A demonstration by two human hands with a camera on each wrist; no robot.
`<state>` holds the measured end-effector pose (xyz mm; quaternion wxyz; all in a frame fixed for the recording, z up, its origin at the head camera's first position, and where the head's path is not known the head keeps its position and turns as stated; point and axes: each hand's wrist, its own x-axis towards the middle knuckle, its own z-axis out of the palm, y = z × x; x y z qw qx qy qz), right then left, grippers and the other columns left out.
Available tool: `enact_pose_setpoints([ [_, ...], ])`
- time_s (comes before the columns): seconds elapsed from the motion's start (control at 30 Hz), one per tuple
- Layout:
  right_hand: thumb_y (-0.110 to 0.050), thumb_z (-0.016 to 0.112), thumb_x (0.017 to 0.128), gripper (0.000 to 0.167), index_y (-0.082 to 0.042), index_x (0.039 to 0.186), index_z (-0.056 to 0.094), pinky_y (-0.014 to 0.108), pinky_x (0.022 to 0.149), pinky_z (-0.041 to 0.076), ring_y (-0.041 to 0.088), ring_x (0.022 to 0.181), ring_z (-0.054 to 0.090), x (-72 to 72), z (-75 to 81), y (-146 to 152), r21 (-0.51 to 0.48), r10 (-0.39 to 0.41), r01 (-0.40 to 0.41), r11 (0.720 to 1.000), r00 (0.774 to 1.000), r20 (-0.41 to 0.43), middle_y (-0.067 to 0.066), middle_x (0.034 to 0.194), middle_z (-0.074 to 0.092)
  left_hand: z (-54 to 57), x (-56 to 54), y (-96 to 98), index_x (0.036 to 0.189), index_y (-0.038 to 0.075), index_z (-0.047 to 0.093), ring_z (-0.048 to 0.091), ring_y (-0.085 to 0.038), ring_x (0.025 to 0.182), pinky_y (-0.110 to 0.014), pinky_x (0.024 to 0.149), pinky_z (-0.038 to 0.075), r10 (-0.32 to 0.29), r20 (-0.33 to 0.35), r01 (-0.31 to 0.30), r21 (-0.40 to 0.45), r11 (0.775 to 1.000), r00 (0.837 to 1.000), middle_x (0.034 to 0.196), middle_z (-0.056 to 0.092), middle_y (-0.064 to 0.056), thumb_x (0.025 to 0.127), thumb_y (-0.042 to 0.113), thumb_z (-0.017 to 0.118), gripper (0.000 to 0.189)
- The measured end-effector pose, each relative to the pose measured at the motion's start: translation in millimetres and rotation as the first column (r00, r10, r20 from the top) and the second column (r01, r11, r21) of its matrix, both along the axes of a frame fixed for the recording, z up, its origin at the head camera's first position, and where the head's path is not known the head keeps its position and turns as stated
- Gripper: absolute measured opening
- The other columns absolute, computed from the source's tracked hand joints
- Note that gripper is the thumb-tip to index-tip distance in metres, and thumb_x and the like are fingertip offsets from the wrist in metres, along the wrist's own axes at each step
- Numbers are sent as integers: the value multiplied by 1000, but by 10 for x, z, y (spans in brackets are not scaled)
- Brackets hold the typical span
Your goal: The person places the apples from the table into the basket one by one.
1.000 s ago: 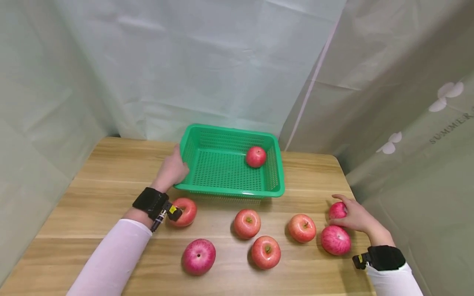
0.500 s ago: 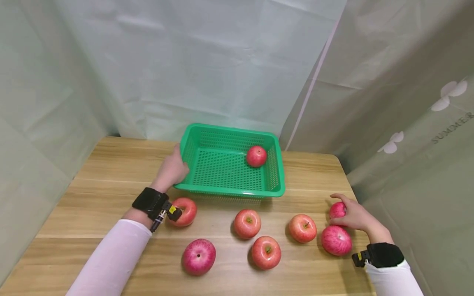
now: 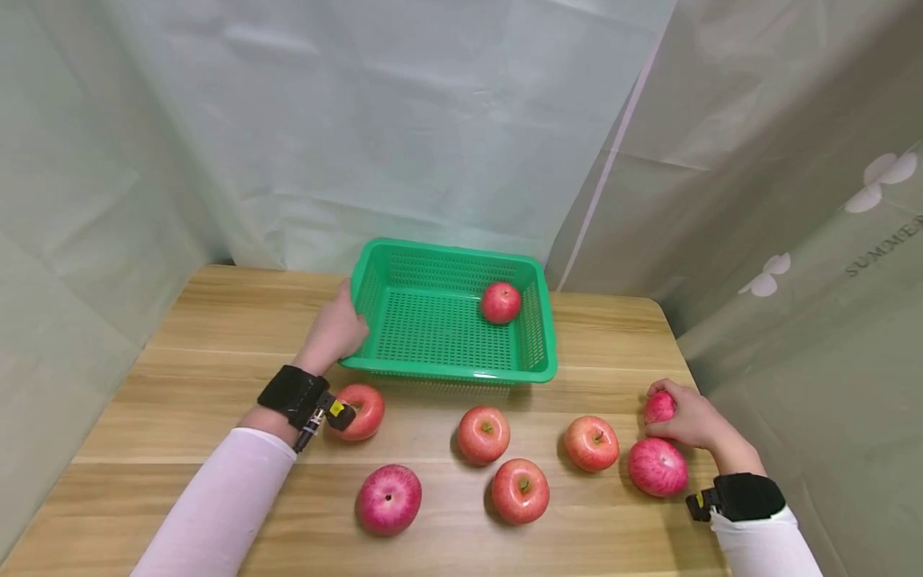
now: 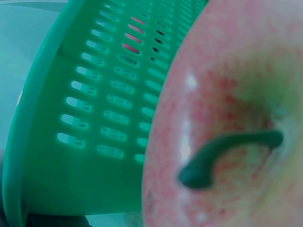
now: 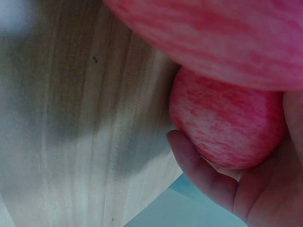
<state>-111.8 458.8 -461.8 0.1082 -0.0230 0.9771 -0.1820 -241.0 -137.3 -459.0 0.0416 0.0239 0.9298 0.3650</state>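
Currently, six apples (image 3: 521, 491) lay on the desk (image 3: 180, 417), 4 to 8 o'clock of the basket (image 3: 433, 371); right hand (image 3: 688, 418) gripped a seventh apple (image 3: 659, 407) at 4, left hand (image 3: 334, 327) the 9 o'clock rim (image 3: 360, 264); only one apple (image 3: 501, 303) was inside, at 3.

Behind the far edge of the wood-grained worktop (image 3: 216, 336) hangs a pale, creased sheet (image 3: 433, 120); a greenish sheet (image 3: 65, 200) flanks the left edge. Beyond the right edge, a darker, shaded sheet (image 3: 757, 160) carries white petal shapes (image 3: 764, 284) and grey lettering (image 3: 885, 248). A pink line (image 3: 612, 154) slants up behind the far edge, right of its middle
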Motion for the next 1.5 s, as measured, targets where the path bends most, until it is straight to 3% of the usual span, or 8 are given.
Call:
enact_pose_setpoints([
  [0.33,-27,92,75,59,-5,120,62,48,76,56,34,97,61,2,2,-12,3,-18,18,1000,1000,11,16,107,64,-7,-12,-2,166,-9,5,65,-39,87,-44,66,53,-1,4,1,5,1000,1000,117,61,-37,101,3,47,79],
  [0.9,-29,90,79,61,-2,125,59,46,76,57,32,96,61,-36,22,14,-18,-24,25,1000,998,50,16,109,64,22,16,12,166,-10,5,64,-41,91,-47,71,53,17,1,-17,-19,1000,1000,122,60,-39,101,4,47,79],
  [1.13,-26,92,80,61,-1,124,59,40,72,54,29,91,63,-54,185,10,-25,-6,6,1000,1000,-8,14,104,66,41,8,25,168,-6,5,66,-38,83,-43,65,53,11,13,-11,9,1000,1000,116,63,-35,101,3,49,81],
  [1.5,-18,91,78,59,-1,125,61,39,72,56,30,93,62,-257,529,-252,-75,64,-73,994,992,-109,14,106,65,3,11,9,167,-7,5,66,-39,86,-43,66,53,19,11,-19,20,1000,1000,118,61,-36,100,3,48,80],
])
